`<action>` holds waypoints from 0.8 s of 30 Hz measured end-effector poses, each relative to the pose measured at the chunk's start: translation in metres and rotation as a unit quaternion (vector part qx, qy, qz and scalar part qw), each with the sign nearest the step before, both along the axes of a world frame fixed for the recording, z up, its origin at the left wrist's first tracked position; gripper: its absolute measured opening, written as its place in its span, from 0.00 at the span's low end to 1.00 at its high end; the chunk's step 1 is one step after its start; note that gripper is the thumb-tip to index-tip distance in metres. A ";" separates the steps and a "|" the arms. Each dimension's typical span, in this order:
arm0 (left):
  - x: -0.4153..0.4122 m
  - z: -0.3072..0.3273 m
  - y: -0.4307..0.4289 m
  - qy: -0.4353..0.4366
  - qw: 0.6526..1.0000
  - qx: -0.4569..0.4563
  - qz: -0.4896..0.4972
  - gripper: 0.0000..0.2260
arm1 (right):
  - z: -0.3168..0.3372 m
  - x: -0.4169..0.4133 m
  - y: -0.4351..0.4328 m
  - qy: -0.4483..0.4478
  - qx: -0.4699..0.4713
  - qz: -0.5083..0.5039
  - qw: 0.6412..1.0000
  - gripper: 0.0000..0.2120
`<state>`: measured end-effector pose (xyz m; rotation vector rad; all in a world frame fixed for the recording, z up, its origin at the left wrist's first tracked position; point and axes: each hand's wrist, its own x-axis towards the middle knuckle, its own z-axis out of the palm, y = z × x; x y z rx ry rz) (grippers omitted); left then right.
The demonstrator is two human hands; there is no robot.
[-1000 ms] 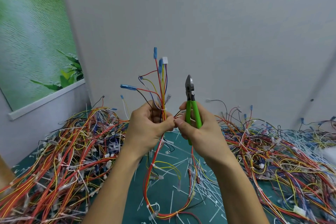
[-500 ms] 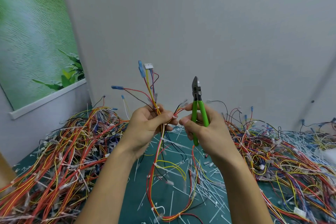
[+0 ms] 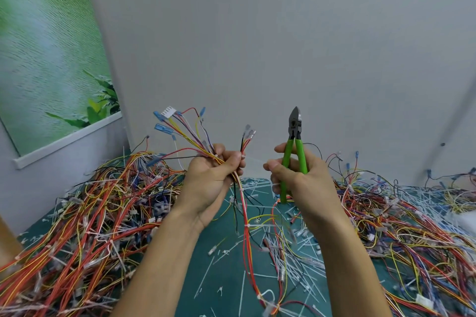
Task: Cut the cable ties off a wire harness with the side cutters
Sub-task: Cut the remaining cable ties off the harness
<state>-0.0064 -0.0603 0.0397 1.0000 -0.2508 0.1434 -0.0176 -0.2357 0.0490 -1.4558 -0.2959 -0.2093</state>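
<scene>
My left hand [image 3: 211, 180] grips a wire harness [image 3: 246, 229] of red, yellow and orange wires. Its loose ends with blue terminals and a white connector [image 3: 168, 112] fan up and to the left, and a short branch sticks up past my fingers. The rest of the harness hangs down to the green mat [image 3: 226, 278], with white cable ties still around it lower down. My right hand [image 3: 301, 180] holds green-handled side cutters [image 3: 294, 152] upright, black jaws pointing up. The two hands are apart, and the cutters touch no wire.
A big heap of tied harnesses [image 3: 77, 226] lies on the left and another heap [image 3: 412, 234] on the right. Several cut white ties [image 3: 296, 260] litter the mat between them. A grey wall [image 3: 257, 46] stands close behind, with a green poster [image 3: 43, 46] at the left.
My hands have drawn apart, the right one moving right with the cutters. The harness's loose ends have swung down and to the left in my left hand.
</scene>
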 end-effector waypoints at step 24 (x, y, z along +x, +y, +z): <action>0.001 0.012 0.009 -0.033 0.977 -0.166 0.129 0.15 | -0.002 -0.019 0.029 0.032 -0.274 0.156 0.948 0.08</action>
